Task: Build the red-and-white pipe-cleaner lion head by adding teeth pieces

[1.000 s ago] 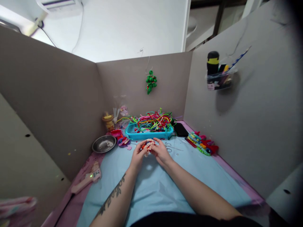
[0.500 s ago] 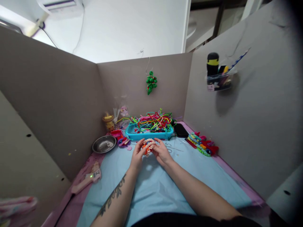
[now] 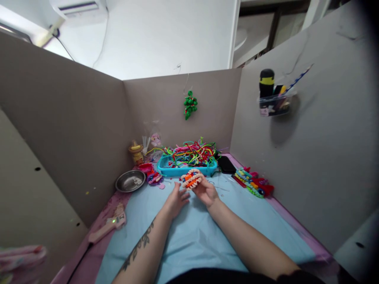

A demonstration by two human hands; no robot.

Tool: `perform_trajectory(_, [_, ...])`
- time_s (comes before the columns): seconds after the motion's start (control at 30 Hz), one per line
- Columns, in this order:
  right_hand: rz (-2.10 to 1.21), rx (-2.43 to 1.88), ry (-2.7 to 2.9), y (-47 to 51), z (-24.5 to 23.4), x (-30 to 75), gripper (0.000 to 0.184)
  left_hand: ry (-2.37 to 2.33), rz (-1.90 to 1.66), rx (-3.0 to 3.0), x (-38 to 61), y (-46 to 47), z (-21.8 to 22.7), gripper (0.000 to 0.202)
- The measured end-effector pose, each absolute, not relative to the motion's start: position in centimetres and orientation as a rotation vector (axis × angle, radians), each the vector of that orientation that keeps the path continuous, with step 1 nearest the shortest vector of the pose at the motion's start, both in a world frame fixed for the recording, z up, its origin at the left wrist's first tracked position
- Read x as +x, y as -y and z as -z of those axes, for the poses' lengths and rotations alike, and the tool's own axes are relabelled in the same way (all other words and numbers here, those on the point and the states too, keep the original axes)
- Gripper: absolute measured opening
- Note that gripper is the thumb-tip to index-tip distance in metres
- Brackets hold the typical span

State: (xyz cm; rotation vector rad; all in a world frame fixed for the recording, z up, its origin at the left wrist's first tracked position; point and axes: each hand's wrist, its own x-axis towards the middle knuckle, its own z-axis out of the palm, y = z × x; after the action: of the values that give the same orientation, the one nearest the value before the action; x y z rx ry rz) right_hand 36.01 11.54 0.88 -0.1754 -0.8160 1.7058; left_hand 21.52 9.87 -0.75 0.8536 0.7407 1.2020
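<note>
An orange and cream twisted pipe-cleaner figure (image 3: pixel 192 179) with a bit of blue is held up over the blue table cover (image 3: pixel 195 236). My right hand (image 3: pixel 206 191) grips it from the right side, fingers behind it. My left hand (image 3: pixel 177 199) is below and to the left of the figure, fingers apart, with nothing in it. Just behind the figure stands a blue tray (image 3: pixel 171 172) heaped with a tangle of coloured pipe cleaners (image 3: pixel 195 152).
To the left lie a metal bowl (image 3: pixel 122 182) with small white pieces, a purple and red fuzzy piece (image 3: pixel 154 177) and a pink glue gun (image 3: pixel 106 228) with a green light. On the right are a black phone (image 3: pixel 226 164) and several colourful fuzzy pieces (image 3: pixel 254 183). Grey panels enclose the table.
My left hand has let go of the figure and dropped lower, its fingers opening. The figure has moved slightly right and up in my right hand, now turned to show more orange.
</note>
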Motion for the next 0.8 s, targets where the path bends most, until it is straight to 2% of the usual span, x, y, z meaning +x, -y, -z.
perform_trajectory(0.1, [-1.718, -0.178, 0.836, -11.6, -0.9, 36.2, 0.044, -0.569, -1.109, 0.689, 21.6, -9.9, 0.6, 0.054])
perform_trajectory(0.2, [-1.793, -0.193, 0.793, -12.1, -0.3, 36.2, 0.042, -0.490, -1.266, 0.620, 20.9, -9.9, 0.1, 0.035])
perform_trajectory(0.37, [-1.853, -0.214, 0.714, -13.0, 1.3, 35.9, 0.044, -0.444, -1.389, 0.723, 19.9, -10.1, -0.3, 0.059])
perform_trajectory(0.43, [-1.863, -0.227, 0.710, -13.1, 1.6, 35.7, 0.046, -0.442, -1.420, 0.770, 19.9, -10.2, -0.2, 0.062])
perform_trajectory(0.67, [-1.869, -0.249, 0.646, -12.6, 1.2, 35.1, 0.040, -0.463, -1.449, 0.769, 20.0, -10.8, 0.7, 0.058])
perform_trajectory(0.8, [-1.881, -0.257, 0.603, -12.5, 1.5, 34.7, 0.038, -0.483, -1.463, 0.771, 20.1, -10.8, 0.7, 0.049])
